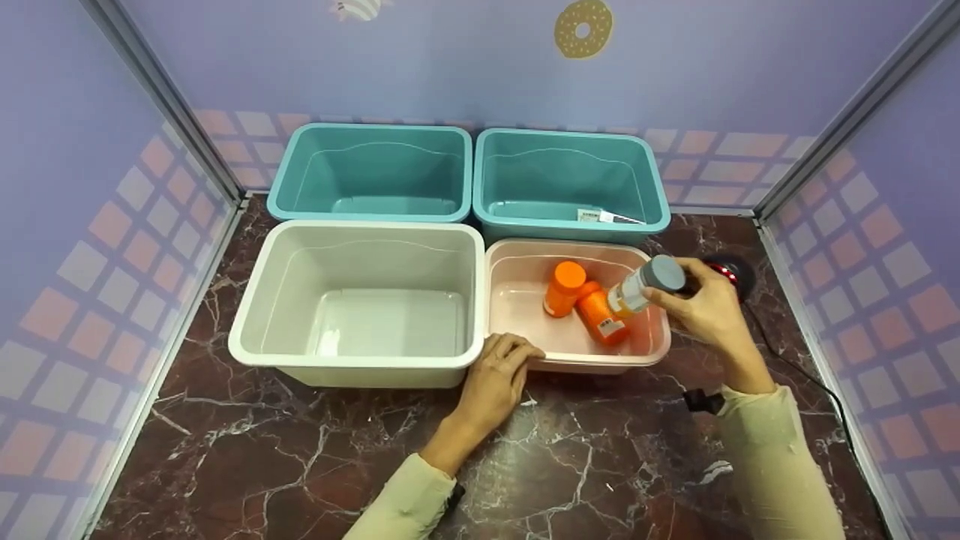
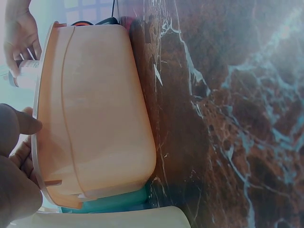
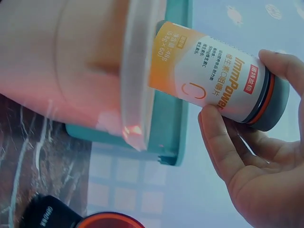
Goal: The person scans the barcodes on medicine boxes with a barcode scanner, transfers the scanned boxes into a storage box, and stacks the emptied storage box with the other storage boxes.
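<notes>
My right hand holds a tilted vitamin tablet bottle with a grey lid over the right part of the pink bin. Thumb and fingers grip it near the lid, and its white and orange label faces the right wrist camera. Inside the bin are two orange bottles: one upright, the other leaning beside it. At the bin's front left corner, my left hand grips the rim, thumb outside and the other fingers partly hidden behind the rim.
A larger white bin stands left of the pink one. Behind are two teal bins, the left one and the right one, which holds a small white packet. A black device with a red light and cable lies at right.
</notes>
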Tool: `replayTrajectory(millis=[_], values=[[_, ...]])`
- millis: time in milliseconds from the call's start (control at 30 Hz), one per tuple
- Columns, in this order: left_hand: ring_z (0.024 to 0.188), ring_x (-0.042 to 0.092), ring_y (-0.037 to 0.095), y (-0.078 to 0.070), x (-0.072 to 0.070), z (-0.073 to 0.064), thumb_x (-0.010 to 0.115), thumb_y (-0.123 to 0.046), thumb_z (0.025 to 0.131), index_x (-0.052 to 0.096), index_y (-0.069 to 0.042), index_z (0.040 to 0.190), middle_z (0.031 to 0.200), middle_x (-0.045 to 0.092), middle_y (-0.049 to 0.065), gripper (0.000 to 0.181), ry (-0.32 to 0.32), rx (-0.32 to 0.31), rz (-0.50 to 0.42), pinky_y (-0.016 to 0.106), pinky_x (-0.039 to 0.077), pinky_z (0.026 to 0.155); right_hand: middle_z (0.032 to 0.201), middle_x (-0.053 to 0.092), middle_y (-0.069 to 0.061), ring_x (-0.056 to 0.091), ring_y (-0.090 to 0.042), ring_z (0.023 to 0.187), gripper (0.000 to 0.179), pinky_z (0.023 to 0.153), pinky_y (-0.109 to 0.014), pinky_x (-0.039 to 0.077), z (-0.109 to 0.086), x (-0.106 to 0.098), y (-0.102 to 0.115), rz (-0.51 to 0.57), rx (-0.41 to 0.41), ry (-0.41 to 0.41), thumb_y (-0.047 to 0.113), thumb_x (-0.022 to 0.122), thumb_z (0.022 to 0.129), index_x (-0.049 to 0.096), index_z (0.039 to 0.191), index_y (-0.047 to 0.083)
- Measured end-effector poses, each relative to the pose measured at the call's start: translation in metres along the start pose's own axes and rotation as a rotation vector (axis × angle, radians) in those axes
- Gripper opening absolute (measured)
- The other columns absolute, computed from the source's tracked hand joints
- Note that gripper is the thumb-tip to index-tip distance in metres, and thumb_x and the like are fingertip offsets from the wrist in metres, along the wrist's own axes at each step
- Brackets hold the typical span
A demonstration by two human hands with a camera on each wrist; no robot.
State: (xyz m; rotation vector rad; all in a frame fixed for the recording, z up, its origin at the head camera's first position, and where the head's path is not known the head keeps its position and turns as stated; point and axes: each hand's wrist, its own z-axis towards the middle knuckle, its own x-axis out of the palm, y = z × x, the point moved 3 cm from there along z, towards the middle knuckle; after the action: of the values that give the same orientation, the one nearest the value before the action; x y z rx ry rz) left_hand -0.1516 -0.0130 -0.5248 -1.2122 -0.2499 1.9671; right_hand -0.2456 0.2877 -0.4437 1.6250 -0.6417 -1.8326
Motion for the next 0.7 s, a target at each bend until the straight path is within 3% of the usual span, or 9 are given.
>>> replayTrajectory(millis=[300,400,533,700], values=[[0.101,0.057,0.016,0.001,0.001,0.0,0.066,-0.002,0.088,0.072,-0.022,0.103,0.102,0.065,-0.005,0.026,0.013,-0.012,-0.003,0.03,0.046,0.095,0.115,0.068,-0.013,0.056,-0.001,0.088,0.06,0.077,-0.013,0.042,-0.004,-0.024,0.0,0.013,0.012,-0.089,0.039,0.081,0.082,0.062,0.129,0.006],[0.102,0.057,0.016,0.001,0.001,0.0,0.066,-0.002,0.088,0.072,-0.022,0.103,0.102,0.064,-0.005,0.026,0.013,-0.01,0.004,0.03,0.046,0.095,0.109,0.068,-0.003,0.058,0.004,0.086,0.059,0.076,-0.01,0.044,-0.005,-0.031,-0.002,0.033,0.016,-0.112,0.036,0.082,0.082,0.063,0.129,0.005],[0.102,0.057,0.015,0.0,0.001,0.001,0.066,-0.002,0.088,0.072,-0.023,0.103,0.102,0.065,-0.005,0.026,0.017,-0.007,0.016,0.029,0.046,0.096,0.105,0.061,0.013,0.058,0.003,0.089,0.059,0.078,-0.008,0.045,-0.009,-0.04,-0.007,0.082,0.043,-0.125,0.031,0.082,0.082,0.061,0.13,0.004],[0.102,0.057,0.016,0.001,0.001,0.001,0.067,-0.002,0.087,0.072,-0.022,0.104,0.103,0.065,-0.005,0.027,0.016,-0.005,0.011,0.029,0.046,0.097,0.106,0.06,0.015,0.057,0.001,0.092,0.062,0.079,-0.009,0.045,-0.011,-0.052,-0.015,0.105,0.105,-0.142,0.034,0.081,0.083,0.059,0.134,0.007]])
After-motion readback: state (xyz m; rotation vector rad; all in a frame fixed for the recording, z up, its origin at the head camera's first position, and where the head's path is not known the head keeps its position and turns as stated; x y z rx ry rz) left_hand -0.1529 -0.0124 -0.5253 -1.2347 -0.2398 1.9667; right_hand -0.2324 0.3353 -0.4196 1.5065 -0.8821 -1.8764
